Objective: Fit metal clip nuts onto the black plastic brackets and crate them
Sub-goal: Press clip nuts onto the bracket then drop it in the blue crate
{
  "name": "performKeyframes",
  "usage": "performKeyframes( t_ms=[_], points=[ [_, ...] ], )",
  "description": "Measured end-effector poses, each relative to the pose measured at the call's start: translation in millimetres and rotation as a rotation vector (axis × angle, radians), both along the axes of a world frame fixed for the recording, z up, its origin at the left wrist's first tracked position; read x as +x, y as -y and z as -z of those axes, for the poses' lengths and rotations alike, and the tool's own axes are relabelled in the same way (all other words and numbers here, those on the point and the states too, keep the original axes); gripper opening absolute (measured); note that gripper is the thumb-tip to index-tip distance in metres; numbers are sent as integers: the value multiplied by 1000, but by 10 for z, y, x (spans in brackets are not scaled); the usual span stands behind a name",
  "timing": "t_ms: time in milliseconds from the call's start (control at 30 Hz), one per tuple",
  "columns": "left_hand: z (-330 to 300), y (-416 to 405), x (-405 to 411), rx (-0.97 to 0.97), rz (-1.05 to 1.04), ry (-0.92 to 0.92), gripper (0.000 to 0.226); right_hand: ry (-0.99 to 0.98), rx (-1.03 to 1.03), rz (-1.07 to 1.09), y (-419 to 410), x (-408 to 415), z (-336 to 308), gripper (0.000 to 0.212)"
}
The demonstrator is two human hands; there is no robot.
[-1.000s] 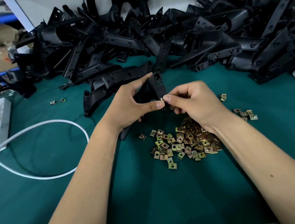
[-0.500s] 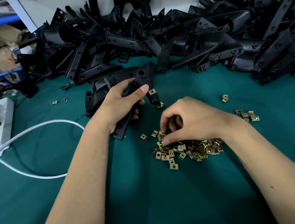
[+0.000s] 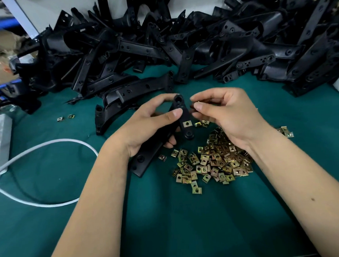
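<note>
A: Bracket up off the green mat, gripped by the left hand. Thumb pressed on its near face, fingers curled round behind. Long axis runs from the lower left, near the wrist, up to a narrow drilled tip at centre.

B: Clip nuts on it?

A: One clip nut seated on the narrow arm, just below the thumb. The hole at the tip above it looks bare.

B: Right hand?

A: Right hand just to the right of the tip, close but not touching the plastic. Thumb and forefinger together, pinching something small. A glint of brass shows at the fingertips; I take it for a second clip nut, mostly hidden.

B: So which way does it go?

A: My reading: the tip lies left of the pinch and at about its height, so the nut slides leftward onto the edge beside the bare hole. The right hand is the nearer one for it; the left only steadies.

B: Supply?

A: Heap of loose nuts on the mat below the right wrist, some strays further right. Pile of brackets across the back. No crate in view.
</note>
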State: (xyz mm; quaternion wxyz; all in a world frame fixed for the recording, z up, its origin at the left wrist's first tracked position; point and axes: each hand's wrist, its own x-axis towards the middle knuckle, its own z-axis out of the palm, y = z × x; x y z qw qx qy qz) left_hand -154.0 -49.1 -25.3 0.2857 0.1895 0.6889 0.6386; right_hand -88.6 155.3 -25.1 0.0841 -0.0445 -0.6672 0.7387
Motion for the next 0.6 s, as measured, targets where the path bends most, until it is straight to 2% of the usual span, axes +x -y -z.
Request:
performKeyframes(
  t_ms=[133, 600],
  points=[
    [24, -37, 21, 0, 39, -27, 43, 16, -121, 71, 98, -2, 16, 11],
    [26, -51, 24, -12, 20, -51, 41, 55, -74, 32, 62, -24, 28, 13]
  ],
)
